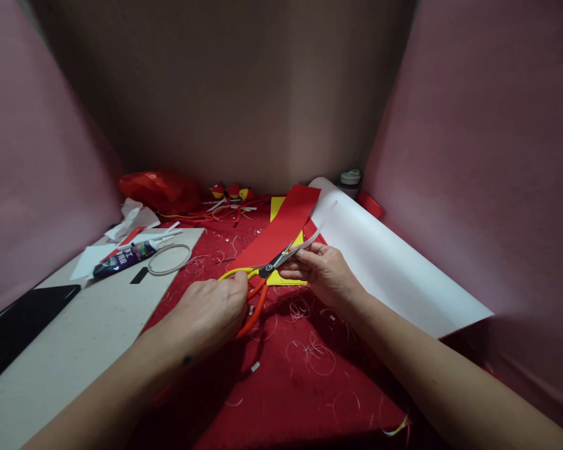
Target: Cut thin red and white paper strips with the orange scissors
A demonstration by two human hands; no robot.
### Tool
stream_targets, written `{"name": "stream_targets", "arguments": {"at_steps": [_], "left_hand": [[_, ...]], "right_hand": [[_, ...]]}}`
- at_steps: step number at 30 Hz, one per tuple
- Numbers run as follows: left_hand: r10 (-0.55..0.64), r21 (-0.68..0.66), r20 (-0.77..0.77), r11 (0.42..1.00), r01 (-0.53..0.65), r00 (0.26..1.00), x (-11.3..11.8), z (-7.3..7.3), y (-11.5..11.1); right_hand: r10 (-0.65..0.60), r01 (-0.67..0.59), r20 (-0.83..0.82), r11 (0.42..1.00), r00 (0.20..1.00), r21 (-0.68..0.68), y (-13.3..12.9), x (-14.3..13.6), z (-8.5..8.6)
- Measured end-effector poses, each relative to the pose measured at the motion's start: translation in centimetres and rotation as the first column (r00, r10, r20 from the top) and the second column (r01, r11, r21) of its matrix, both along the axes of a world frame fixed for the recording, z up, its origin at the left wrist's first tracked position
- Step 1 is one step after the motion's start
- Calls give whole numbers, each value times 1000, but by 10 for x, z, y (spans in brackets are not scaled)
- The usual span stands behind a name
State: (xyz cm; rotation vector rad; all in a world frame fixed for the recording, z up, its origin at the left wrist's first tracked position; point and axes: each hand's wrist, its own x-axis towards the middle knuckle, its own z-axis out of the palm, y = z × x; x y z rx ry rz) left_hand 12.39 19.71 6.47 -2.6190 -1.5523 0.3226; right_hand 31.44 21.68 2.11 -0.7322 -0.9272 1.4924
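Head view, sole view available. The left grip is closed around the handles of the scissors, one loop yellow, the other orange. The blades point away from this grip, toward the right one; whether they are fully together cannot be established. The right grip pinches a narrow pale strip between thumb and fingers, just beside the blade tips, with the free end curving up beyond the knuckles. The close pinch presumably steadies a limp, springy piece against the blades (a longer hold would likely let it flex).

Beyond both grips, a ribbed red sheet lies slanting over a yellow sheet; the overlap suggests stock stacked within reach. To the right of the right grip rests a large white sheet, its surface curved, perhaps from having been stored rolled.

Left of the left grip, a pale board carries a tube, a ring and a small black piece, probably set aside to leave the middle free for handling. Below the grips, the red-covered table bears curled threads and a white scrap, consistent with offcuts left where they fall.
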Motion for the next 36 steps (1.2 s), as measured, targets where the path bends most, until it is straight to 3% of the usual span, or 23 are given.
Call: {"name": "stream_targets", "arguments": {"at_steps": [18,28,36], "left_hand": [[-2,-13,-81,1000,1,997,-5,-4,6],[-11,-69,-6,998,11,1000,-11,-3,11],[-18,-117,55,993,24,998,-9,0,2]], "right_hand": [[-15,15,6,999,1000,-37,-1,1,4],[25,-27,-40,999,999,-41,0,2,4],[54,-52,44,998,998,-29,-6,-1,8]]}}
